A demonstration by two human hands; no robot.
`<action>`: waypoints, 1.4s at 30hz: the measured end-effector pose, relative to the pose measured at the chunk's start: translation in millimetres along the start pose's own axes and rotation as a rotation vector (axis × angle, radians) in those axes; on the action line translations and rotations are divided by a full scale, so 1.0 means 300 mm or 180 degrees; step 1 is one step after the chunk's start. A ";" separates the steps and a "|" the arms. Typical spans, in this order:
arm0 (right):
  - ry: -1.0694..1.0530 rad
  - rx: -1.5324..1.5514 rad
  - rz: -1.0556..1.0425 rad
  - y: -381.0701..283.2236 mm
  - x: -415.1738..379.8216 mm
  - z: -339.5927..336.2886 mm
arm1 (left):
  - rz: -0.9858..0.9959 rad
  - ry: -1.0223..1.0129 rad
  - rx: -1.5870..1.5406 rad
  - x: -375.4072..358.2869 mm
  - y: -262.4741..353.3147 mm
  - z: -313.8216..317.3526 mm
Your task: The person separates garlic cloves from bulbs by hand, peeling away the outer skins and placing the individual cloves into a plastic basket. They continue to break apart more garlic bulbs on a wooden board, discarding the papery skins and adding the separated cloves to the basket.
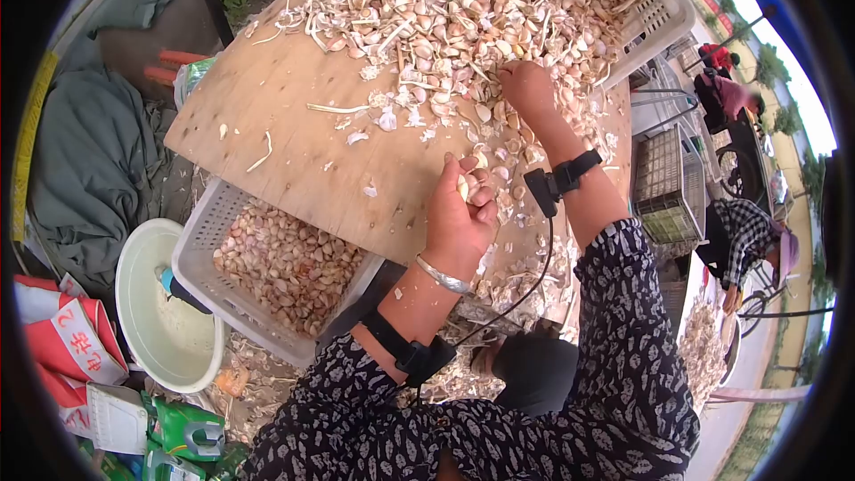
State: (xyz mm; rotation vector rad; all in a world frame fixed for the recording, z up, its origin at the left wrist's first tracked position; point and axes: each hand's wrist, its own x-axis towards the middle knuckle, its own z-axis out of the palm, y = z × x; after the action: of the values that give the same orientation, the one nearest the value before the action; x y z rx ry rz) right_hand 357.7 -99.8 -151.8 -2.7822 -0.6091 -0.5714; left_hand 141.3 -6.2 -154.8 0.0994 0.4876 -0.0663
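My left hand (461,214) is raised over the near edge of the wooden board (294,134), palm up, its fingers curled round pale garlic cloves (463,187). My right hand (527,89) reaches into the lower edge of the big garlic pile (445,9). Its fingers are bent together among the cloves, and their tips are hidden, so what they pinch cannot be made out. Loose cloves, papery skins and dry stalks lie on the board between and around both hands.
Below the board's left edge stands a grey plastic crate (200,249) of garlic cloves. Beside it is a pale green basin (169,356). A white crate (663,13) holds garlic at the far right. Other people (744,240) are at the right, near stacked crates (663,178).
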 end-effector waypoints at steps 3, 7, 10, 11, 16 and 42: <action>-0.0156 -0.0949 -0.0268 -0.017 0.038 0.052 | -0.0018 0.0185 0.0008 0.009 0.000 0.021; -0.0664 -0.0956 -0.0185 -0.039 -0.042 -0.019 | -0.0032 -0.0062 0.0021 0.019 -0.014 0.000; -0.0432 -0.0124 -0.0005 -0.024 -0.114 -0.034 | 0.0031 -0.0078 0.0111 0.024 -0.010 -0.039; -0.0431 -0.0133 -0.0008 -0.029 -0.156 -0.065 | 0.0027 -0.0084 0.0104 0.020 -0.005 -0.038; -0.0326 0.2283 0.0011 -0.110 -0.313 -0.225 | 0.0320 0.0310 -0.0346 0.012 0.009 0.015; -0.0541 0.1516 -0.0447 -0.127 -0.477 -0.407 | 0.1983 -0.0757 0.3940 0.000 -0.054 0.044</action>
State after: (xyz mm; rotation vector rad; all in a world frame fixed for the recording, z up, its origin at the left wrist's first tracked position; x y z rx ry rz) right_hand 181.5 -153.5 -97.3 -2.3614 -0.8545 -0.1795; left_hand 145.9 -23.9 -144.3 1.4317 0.0993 0.2402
